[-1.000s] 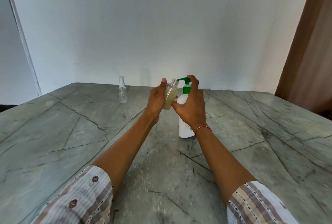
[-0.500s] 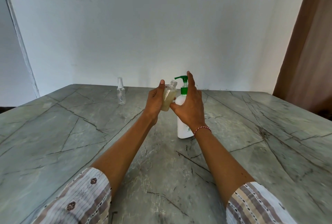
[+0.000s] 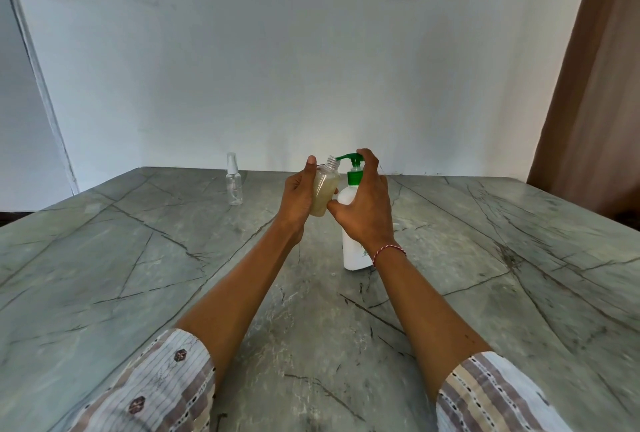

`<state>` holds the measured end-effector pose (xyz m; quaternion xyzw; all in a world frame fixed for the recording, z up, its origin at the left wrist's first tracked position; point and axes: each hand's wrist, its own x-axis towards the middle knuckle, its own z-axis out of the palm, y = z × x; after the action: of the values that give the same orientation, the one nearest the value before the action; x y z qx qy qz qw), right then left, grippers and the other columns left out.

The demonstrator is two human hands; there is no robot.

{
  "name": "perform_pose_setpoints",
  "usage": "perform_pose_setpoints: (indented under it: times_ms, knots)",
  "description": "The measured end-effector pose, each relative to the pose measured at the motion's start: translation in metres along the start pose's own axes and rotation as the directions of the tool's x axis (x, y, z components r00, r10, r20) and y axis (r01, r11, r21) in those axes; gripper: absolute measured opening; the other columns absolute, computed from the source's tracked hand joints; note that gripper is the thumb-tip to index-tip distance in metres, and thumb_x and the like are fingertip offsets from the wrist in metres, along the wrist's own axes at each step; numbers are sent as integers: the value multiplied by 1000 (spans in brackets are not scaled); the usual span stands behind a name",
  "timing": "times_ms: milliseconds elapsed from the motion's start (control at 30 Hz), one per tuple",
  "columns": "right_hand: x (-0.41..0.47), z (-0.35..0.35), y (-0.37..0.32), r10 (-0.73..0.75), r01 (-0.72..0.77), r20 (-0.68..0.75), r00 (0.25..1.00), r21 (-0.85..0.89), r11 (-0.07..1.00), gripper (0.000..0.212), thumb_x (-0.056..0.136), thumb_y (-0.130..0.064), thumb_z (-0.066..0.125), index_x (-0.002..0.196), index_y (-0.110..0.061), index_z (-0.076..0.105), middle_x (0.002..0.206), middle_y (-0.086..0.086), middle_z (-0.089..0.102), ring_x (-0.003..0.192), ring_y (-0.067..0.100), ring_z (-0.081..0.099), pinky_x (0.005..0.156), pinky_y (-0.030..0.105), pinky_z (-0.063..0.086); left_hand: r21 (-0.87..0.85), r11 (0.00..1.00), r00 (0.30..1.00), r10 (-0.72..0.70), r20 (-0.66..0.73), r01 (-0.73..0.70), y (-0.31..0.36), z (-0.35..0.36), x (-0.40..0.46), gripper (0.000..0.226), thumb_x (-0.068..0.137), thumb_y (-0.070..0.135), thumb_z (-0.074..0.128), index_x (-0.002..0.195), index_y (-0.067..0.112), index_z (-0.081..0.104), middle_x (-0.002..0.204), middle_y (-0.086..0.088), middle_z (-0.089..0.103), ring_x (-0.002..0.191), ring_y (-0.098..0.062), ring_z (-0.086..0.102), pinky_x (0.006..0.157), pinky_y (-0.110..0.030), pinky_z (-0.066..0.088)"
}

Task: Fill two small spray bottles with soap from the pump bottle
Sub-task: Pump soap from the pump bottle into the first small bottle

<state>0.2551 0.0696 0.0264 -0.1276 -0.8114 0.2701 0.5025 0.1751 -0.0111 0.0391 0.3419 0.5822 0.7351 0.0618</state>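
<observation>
- The right hand [image 3: 363, 209], lifted off half a second ago, is pressing the green pump [image 3: 350, 156] again, fingers curled over it
- The left hand [image 3: 299, 196] is gripping the open bottle [image 3: 323, 189] under the spout, part filled
- The second bottle [image 3: 233, 182] is standing capped and apparently empty, well apart on the table [image 3: 138, 258]

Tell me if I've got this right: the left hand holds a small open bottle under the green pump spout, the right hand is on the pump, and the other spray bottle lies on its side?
Not quite. The head view shows the other spray bottle standing upright, capped, on the table. The rest holds.
</observation>
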Motion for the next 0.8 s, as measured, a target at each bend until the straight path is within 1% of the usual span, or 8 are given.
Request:
perform_pose_setpoints:
  times_ms: [100, 167, 267, 367, 500, 633, 733, 800]
  knots:
    - [0, 0, 1, 5, -5, 4, 1000, -4, 1000, 91, 65, -25, 80, 139, -19, 26, 130, 5, 49, 109, 22, 47, 84, 30, 43, 10, 1000, 1000, -10, -1, 10, 0, 1, 0, 43, 95, 47, 32, 74, 24, 62, 66, 4, 64, 58, -3, 60, 58, -16, 48]
    - [0, 0, 1, 9, -9, 6, 1000, 1, 1000, 93, 65, -24, 80, 140, -20, 25, 131, 4, 49, 111, 22, 47, 86, 31, 43, 11, 1000, 1000, -11, -3, 11, 0, 1, 0, 42, 95, 47, 32, 75, 25, 62, 67, 4, 64, 55, -1, 62, 53, -12, 48]
    - [0, 1, 2, 16, -17, 15, 1000, 10, 1000, 102, 66, -26, 80, 145, -25, 16, 136, 2, 46, 117, 23, 45, 87, 28, 38, 4, 1000, 1000, -13, 4, 13, 1, 1, -2, 42, 96, 46, 32, 77, 25, 63, 58, 9, 67, 52, 3, 62, 49, -9, 47]
    - [0, 0, 2, 17, -17, 28, 999, 7, 1000, 107, 67, -31, 80, 147, -28, 9, 138, 2, 45, 119, 24, 44, 91, 31, 39, 6, 1000, 1000, -17, 5, 17, 2, 1, -2, 42, 95, 47, 32, 76, 26, 63, 55, 13, 66, 53, 4, 61, 50, -9, 48]
    - [0, 0, 2, 17, -17, 28, 999, 6, 1000, 103, 66, -28, 80, 146, -27, 14, 137, 1, 46, 118, 24, 45, 87, 28, 38, 5, 1000, 1000, -11, 5, 11, 2, 1, -2, 41, 96, 47, 32, 75, 27, 62, 55, 15, 66, 53, 4, 62, 48, -10, 48]
    - [0, 0, 1, 6, -6, 0, 1000, 8, 1000, 95, 66, -24, 80, 142, -24, 22, 130, 2, 50, 111, 21, 48, 84, 31, 45, 3, 1000, 1000, -15, 4, 15, 2, 1, -2, 42, 95, 48, 32, 75, 28, 63, 57, 15, 67, 54, 3, 63, 50, -10, 48]
    - [0, 0, 1, -3, 4, -1, 1000, 2, 1000, 91, 65, -24, 79, 139, -21, 26, 129, 3, 50, 108, 20, 48, 80, 27, 42, -1, 1000, 1000, -10, 6, 10, 2, 1, -2, 43, 95, 48, 32, 75, 27, 64, 57, 14, 68, 54, 3, 63, 49, -9, 47]
    - [0, 0, 1, -6, 6, 1, 1000, 3, 1000, 89, 65, -24, 79, 138, -20, 27, 128, 3, 51, 106, 19, 47, 80, 27, 43, -5, 1000, 1000, -8, 6, 8, 2, 1, -2, 43, 96, 47, 31, 75, 27, 64, 57, 14, 68, 54, 3, 63, 48, -9, 46]
